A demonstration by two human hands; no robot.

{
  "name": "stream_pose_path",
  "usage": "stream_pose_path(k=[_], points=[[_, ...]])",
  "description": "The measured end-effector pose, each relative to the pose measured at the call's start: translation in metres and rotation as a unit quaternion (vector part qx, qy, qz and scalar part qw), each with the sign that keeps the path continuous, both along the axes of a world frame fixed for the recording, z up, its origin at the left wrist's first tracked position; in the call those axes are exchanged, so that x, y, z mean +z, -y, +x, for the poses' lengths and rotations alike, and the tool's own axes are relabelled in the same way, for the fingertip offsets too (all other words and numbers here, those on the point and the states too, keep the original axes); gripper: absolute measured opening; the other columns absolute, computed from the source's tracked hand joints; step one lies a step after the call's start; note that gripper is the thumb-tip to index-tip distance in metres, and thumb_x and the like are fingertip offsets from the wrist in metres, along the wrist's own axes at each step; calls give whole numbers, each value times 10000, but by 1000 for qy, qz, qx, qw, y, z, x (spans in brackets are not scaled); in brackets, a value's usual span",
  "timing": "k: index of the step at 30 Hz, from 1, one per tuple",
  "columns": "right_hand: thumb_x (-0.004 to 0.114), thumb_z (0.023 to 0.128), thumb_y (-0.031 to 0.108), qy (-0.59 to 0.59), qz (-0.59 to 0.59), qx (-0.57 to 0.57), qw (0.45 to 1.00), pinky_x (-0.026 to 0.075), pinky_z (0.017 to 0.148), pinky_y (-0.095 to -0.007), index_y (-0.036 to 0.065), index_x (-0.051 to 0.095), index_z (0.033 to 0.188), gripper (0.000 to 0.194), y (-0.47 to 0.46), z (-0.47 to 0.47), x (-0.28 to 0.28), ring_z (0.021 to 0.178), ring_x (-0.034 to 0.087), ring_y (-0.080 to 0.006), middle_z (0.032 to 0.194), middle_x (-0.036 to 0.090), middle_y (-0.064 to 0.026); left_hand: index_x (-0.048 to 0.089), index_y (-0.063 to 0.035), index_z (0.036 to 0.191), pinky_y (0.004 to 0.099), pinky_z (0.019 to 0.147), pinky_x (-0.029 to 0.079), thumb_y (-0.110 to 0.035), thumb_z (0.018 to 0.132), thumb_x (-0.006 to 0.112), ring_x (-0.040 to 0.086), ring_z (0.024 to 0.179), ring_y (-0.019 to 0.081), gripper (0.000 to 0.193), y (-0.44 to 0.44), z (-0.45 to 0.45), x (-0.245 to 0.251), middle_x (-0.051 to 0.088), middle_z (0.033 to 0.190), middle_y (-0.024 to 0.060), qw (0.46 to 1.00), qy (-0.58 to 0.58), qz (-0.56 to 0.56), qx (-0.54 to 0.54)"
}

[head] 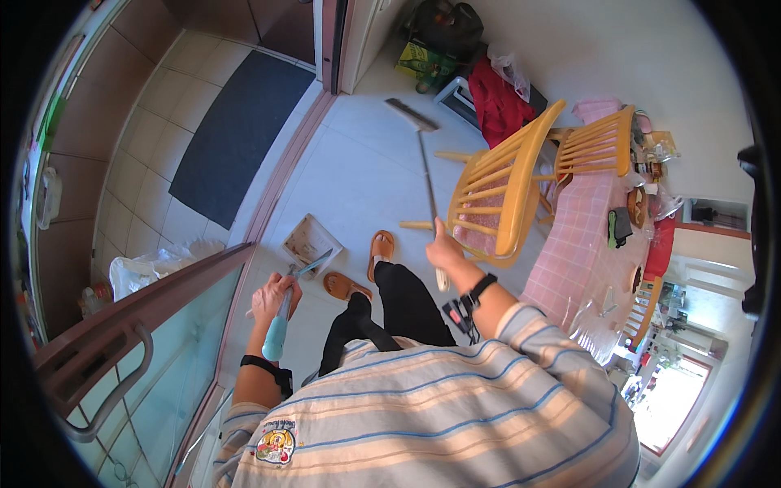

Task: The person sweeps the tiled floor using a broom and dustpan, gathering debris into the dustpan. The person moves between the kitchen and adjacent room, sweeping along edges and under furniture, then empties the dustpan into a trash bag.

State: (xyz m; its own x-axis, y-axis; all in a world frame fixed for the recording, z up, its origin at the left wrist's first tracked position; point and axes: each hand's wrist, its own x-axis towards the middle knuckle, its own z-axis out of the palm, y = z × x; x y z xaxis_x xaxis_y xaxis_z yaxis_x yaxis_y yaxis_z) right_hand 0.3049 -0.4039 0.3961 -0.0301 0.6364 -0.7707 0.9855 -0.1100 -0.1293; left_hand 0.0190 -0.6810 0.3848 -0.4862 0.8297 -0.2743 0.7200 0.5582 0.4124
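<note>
My right hand (444,249) grips the dark stick of a broom (426,165), with the pale handle end showing below the fist. The broom head (412,114) is out ahead on the pale floor, its bristles slightly blurred. My left hand (273,297) is closed around a handle with a turquoise grip (275,338). That handle leads towards a white dustpan (299,235) on the floor, which holds some dark debris. A light-blue strip (317,262) slants by the pan's near edge; how it is attached cannot be made out.
A wooden chair (506,195) stands right of the broom, beside a table with a pink checked cloth (564,244). A sliding glass door (177,341) and floor track (287,158) border the left. Beyond lies a dark mat (244,134). Bags and a red cloth (503,97) sit against the wall.
</note>
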Motion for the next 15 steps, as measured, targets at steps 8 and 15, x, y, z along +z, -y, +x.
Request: stream_pose_path(k=[8, 15], points=[[528, 884, 161, 58, 87, -95, 990, 452, 1050, -428, 97, 213, 1575, 762, -113, 0, -86, 1263, 572, -369, 1382, 570, -228, 737, -166, 892, 467, 686, 554, -270, 831, 659, 686, 749, 360, 144, -23, -18, 8, 663, 872, 92, 999, 20, -32, 12], [583, 873, 155, 93, -41, 232, 967, 552, 824, -389, 30, 709, 1097, 286, -227, 31, -230, 1017, 704, -276, 1018, 732, -195, 747, -147, 844, 447, 649, 546, -256, 811, 678, 683, 721, 332, 134, -57, -40, 11, 653, 812, 80, 999, 0, -34, 26]])
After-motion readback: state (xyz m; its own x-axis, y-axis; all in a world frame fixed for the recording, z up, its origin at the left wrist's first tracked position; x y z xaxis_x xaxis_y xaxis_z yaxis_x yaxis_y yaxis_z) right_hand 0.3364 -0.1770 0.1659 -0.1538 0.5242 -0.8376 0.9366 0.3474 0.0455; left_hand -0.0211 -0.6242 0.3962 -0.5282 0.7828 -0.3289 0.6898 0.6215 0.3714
